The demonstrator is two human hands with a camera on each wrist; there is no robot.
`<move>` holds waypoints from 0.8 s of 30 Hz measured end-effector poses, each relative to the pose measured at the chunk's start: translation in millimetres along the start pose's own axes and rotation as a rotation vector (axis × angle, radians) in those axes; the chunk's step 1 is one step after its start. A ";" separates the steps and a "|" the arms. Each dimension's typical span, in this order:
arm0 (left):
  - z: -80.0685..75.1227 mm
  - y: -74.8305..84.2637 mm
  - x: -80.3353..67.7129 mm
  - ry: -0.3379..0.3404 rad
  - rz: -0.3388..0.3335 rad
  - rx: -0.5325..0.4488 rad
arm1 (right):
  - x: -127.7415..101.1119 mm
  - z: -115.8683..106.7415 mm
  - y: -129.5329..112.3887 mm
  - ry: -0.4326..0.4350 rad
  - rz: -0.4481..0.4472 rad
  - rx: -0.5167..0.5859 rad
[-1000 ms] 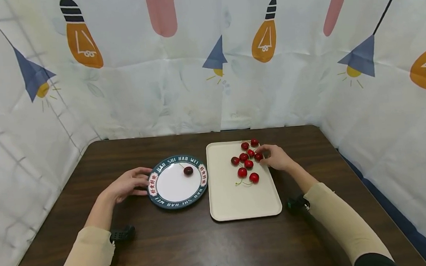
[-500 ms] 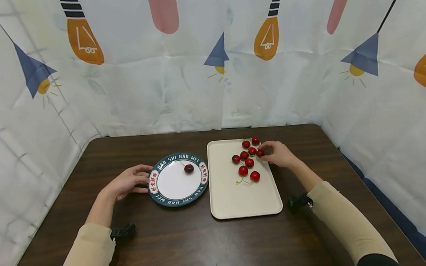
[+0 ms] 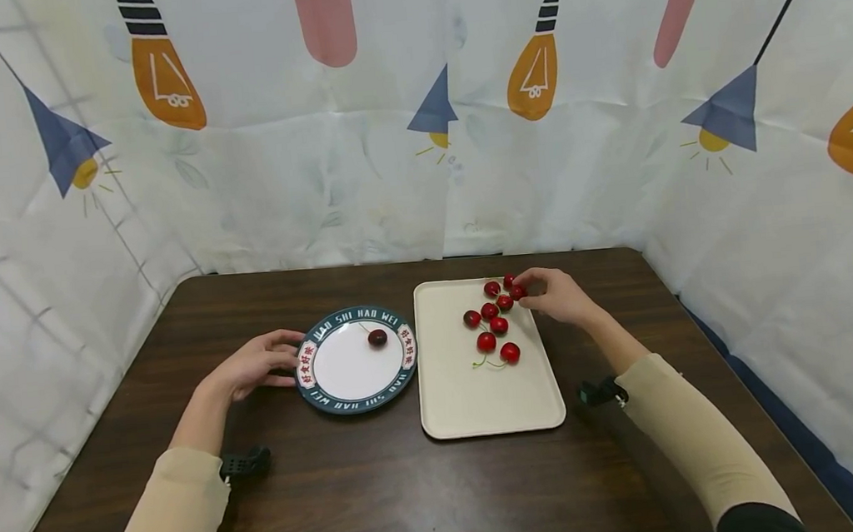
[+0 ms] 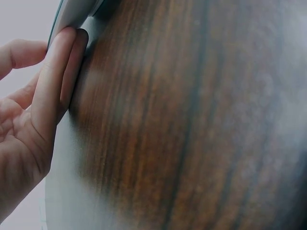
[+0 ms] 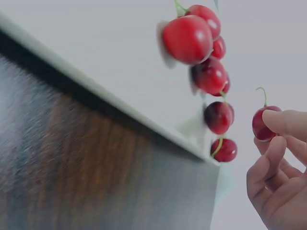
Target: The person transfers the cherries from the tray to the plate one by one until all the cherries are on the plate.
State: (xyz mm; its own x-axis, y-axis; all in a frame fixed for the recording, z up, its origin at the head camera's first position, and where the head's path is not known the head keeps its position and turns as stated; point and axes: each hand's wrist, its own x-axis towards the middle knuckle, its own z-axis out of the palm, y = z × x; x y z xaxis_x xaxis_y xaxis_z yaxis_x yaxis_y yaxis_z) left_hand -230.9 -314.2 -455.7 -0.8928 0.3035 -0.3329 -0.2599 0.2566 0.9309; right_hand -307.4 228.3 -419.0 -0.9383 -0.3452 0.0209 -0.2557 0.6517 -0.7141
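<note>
My right hand (image 3: pixel 558 296) pinches a dark red cherry (image 5: pixel 265 123) between thumb and fingers. In the right wrist view it is raised off the cream tray (image 3: pixel 492 403), its green stem pointing up. Several more cherries (image 3: pixel 499 325) lie on the tray's far right part, some with stems. To the left, a white plate (image 3: pixel 352 372) with a blue-green lettered rim bears one cherry (image 3: pixel 377 338). My left hand (image 3: pixel 257 367) holds that plate's left edge; the left wrist view shows fingers (image 4: pixel 55 72) against the plate's rim (image 4: pixel 76 12).
Plate and tray stand side by side on a dark wooden table (image 3: pixel 385 503). Behind it hangs a white curtain (image 3: pixel 391 194) printed with lamps and bulbs. Dark bands with devices (image 3: pixel 247 464) are on both wrists.
My right hand has risen and moved slightly away toward the tray's far edge, taking the pinched cherry off the tray. The left hand and the plate have stayed put.
</note>
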 end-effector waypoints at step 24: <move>0.4 -1.6 -1.2 0.003 0.004 -0.011 | 29.9 34.7 -39.4 -0.061 -0.113 0.068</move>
State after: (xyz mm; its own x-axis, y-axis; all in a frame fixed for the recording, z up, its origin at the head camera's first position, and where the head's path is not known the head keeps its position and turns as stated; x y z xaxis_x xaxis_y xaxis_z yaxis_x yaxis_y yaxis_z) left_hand -229.2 -314.6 -456.8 -0.8950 0.3016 -0.3286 -0.2602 0.2455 0.9338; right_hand -317.3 168.9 -414.5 -0.8881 -0.4553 0.0626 -0.3403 0.5599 -0.7554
